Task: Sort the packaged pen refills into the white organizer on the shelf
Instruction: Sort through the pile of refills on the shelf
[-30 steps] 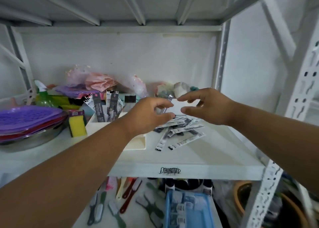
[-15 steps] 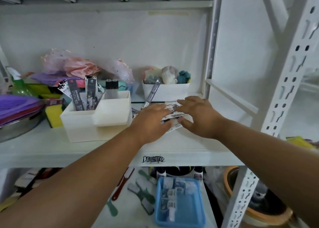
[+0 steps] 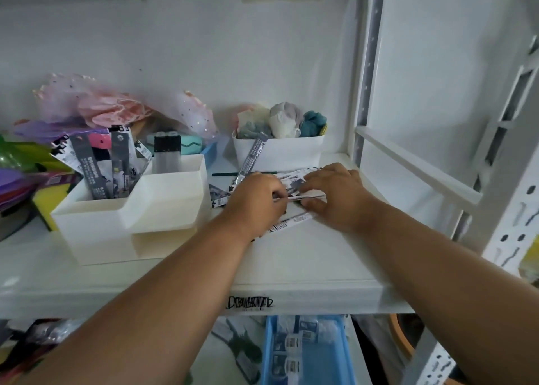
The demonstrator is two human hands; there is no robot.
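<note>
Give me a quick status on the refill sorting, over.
Both hands on the loose refills: left hand pinching one, right hand flat on the pile. Organizer left of them, some refills already standing in it. Path between looks free.

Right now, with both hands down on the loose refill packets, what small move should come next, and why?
Probably pinch a few flat white refill packets together and lift them clear. Both the left hand and the right hand rest on the scattered pile on the white shelf, and the white plastic organizer at left already holds upright packets.
</note>
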